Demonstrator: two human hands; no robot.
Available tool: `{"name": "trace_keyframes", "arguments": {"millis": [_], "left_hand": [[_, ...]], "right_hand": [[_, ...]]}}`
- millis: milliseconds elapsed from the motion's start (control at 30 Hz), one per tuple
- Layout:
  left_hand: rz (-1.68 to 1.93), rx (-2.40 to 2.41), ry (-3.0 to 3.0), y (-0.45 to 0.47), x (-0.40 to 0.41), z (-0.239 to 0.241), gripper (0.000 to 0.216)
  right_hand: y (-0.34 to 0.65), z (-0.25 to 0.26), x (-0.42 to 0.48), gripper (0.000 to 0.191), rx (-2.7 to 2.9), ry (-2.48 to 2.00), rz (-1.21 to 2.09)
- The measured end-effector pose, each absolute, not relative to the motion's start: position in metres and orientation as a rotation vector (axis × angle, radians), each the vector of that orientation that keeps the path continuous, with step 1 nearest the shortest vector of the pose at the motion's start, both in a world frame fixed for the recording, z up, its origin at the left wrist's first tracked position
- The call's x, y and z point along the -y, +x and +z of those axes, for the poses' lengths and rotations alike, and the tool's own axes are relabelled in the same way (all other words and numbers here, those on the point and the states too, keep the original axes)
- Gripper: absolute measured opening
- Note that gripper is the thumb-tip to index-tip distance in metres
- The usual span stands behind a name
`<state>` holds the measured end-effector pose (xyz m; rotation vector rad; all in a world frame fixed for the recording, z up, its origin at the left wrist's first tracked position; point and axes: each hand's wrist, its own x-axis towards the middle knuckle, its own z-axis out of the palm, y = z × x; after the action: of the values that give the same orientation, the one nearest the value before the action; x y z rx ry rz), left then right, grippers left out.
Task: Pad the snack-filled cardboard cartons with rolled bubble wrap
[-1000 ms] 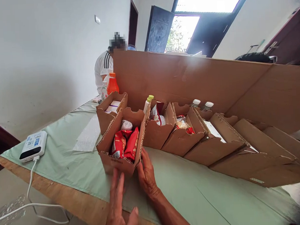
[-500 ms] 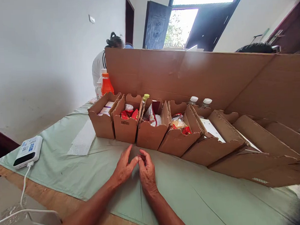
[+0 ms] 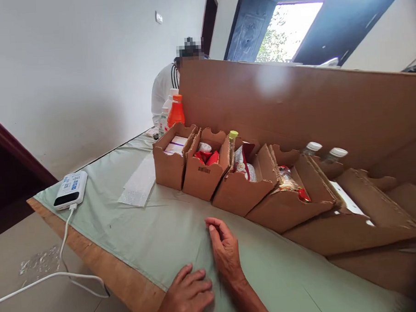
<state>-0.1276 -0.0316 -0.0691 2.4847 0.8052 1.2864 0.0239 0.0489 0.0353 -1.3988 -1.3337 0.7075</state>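
My left hand is low in the view, palm down over the green cloth near the table's front edge. Its fingers are stretched out and slightly spread, holding nothing. My right hand rests on its side on the cloth, fingers loosely bent and the thumb near the index fingertip. Nothing shows in it. Closest beyond it stands a cardboard bin with a red-and-white packet. To its left, another bin contains red packets. The leftmost bin holds white boxes.
A white device with a cable lies at the left, beside bubble wrap. More bins stretch right before a tall cardboard panel. An orange bottle stands at the back; a person is behind.
My hands have come apart from fingertip contact. The left has drawn back toward the table edge and turned palm down. The view has swung left, shifting the bins rightward in the picture.
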Motion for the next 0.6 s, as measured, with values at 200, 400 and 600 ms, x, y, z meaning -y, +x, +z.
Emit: {"name": "trace_keyframes", "arguments": {"millis": [200, 400, 600], "left_hand": [[1.269, -0.607, 2.273, -0.127, 0.021, -0.062, 0.050], [1.442, -0.683, 2.033, -0.124, 0.020, -0.051, 0.058], [1.437, -0.634, 2.046, -0.146, 0.014, -0.029, 0.034]], "right_hand": [[-0.013, 0.121, -0.101, 0.045, 1.764, -1.309, 0.577], [-0.061, 0.191, -0.174, 0.060, 2.111, -1.577, 0.285], [-0.078, 0.187, -0.189, 0.023, 2.087, -1.594, 0.287]]}}
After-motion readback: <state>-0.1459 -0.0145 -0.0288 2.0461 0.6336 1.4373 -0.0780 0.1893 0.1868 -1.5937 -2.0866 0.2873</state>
